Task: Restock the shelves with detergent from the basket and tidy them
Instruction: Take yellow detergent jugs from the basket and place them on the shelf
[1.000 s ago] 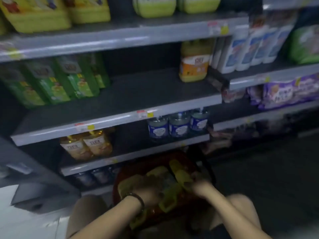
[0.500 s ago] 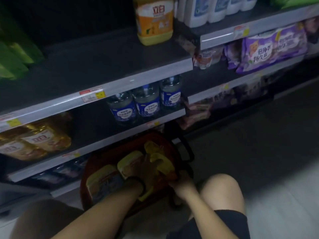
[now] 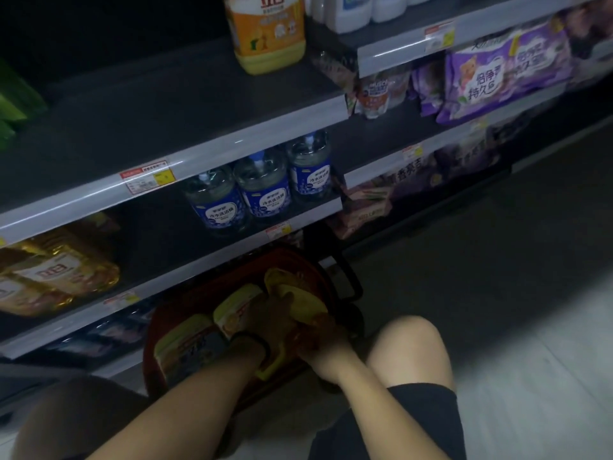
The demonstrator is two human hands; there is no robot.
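Both hands are down in the red basket point(image 3: 151, 346) on the floor under the lowest shelf. The left hand point(image 3: 270, 315), with a dark band at the wrist, curls over the top of a yellow detergent bottle point(image 3: 292, 293). The right hand point(image 3: 320, 340) grips the bottle's near end. The light is dim, so single fingers are hard to make out.

The held bottle lies tilted along the basket's right side, its yellow body partly covered by both hands. Two more bottles lie to its left, making three in the basket: one with a dark label point(image 3: 187, 346) and one with an orange label point(image 3: 234, 310).

At the far left, green packs point(image 3: 10, 101) are cut off by the frame edge. Below them stand golden bottles point(image 3: 59, 277), at least two, blurred together. Three clear bottles with blue labels point(image 3: 262, 190) stand in a row at the lower shelf's right end. One yellow jug with an orange label point(image 3: 268, 34) stands on the middle shelf point(image 3: 149, 121), its top cropped. White bottles point(image 3: 351, 8) beside it show only their bases. Purple bags point(image 3: 497, 71) fill the right-hand shelves; their number is unclear.
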